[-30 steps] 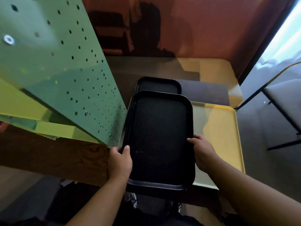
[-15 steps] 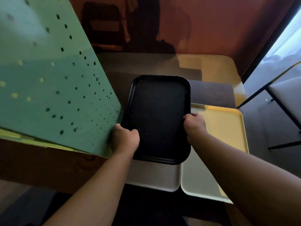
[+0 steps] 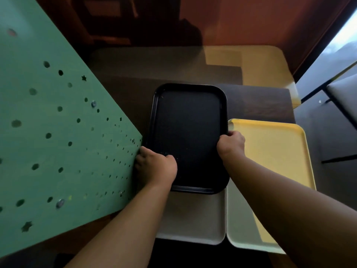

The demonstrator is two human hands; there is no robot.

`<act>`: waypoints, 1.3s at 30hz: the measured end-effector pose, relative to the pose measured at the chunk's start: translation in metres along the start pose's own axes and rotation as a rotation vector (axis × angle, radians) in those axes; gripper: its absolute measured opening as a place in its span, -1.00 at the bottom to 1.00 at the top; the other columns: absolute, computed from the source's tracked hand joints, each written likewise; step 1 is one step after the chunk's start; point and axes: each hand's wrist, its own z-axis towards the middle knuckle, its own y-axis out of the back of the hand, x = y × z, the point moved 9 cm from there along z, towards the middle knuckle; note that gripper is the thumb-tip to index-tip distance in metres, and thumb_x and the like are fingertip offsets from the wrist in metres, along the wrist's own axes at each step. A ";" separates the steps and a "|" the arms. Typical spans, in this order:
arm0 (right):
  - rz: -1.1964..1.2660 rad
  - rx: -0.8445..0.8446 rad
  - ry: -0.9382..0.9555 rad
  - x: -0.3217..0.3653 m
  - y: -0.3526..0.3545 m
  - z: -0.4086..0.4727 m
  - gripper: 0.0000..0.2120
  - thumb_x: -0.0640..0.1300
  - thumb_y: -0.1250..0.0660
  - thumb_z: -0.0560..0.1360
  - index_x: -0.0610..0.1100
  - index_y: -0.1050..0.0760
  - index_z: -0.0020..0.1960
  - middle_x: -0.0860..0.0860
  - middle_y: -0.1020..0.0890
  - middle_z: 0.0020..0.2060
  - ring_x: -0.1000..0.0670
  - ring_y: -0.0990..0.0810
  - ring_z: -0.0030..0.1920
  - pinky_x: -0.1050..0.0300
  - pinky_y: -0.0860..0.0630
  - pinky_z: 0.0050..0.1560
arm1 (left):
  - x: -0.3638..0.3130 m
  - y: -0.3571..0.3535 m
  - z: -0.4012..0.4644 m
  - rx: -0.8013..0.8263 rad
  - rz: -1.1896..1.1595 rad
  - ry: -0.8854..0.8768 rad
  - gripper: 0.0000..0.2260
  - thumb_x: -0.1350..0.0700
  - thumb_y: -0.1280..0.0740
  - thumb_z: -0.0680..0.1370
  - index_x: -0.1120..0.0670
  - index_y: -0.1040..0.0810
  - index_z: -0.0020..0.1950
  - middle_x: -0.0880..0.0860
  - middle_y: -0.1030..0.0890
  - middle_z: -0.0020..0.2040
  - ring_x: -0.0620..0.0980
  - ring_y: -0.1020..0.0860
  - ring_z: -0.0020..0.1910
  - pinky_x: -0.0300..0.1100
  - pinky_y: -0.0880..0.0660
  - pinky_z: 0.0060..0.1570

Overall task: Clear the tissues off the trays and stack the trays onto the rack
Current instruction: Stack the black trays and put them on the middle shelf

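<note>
Two hands grip one black tray by its long edges. L hand is closed on the near-left rim, thumb over the top onto the tray floor, fingers hidden under. R hand is clamped on the right rim about mid-length, fingers curled over the edge. Tray is rectangular w/ rounded corners, raised lip, matte textured floor, a few pale specks, no tissue on it. Its near end overlaps a grey-white tray lying flat below; its far end is over the dark tabletop. Can't tell if it's resting or lifted. Just right, touching the grey one's side, lies a yellow tray, also bare. Left of the L hand, almost touching it, stands a green perforated panel w/ round and star holes.
</note>
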 end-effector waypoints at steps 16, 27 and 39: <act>-0.088 0.160 -0.121 0.012 0.002 -0.002 -0.61 0.07 -0.36 0.60 -0.20 -0.50 0.26 -0.14 -0.65 0.01 -0.12 -0.68 0.00 -0.07 -0.63 0.10 | -0.001 -0.010 0.008 0.127 0.040 0.087 -0.23 -0.02 -0.36 0.49 0.14 -0.02 0.57 0.20 -0.18 0.53 0.23 -0.27 0.43 0.13 -0.36 0.33; -0.011 0.168 0.091 0.052 0.040 -0.059 -0.80 -0.10 -0.30 0.63 -0.24 -0.59 0.03 -0.27 -0.69 0.02 -0.18 -0.71 -0.02 -0.14 -0.64 0.04 | -0.003 0.015 -0.004 0.207 -0.118 0.054 -0.28 -0.01 -0.35 0.47 0.04 -0.14 0.57 0.18 -0.36 0.45 0.24 -0.43 0.35 0.18 -0.49 0.24; 0.042 0.054 0.098 0.055 0.178 -0.146 -0.92 -0.21 -0.36 0.56 -0.24 -0.53 -0.03 -0.14 -0.63 -0.22 -0.06 -0.67 -0.40 0.19 -0.51 -0.48 | -0.050 0.091 -0.121 0.656 -0.513 -0.224 -0.76 0.19 -0.34 0.57 0.28 -0.60 0.17 0.29 -0.69 0.02 0.26 -0.68 -0.04 0.11 -0.65 -0.03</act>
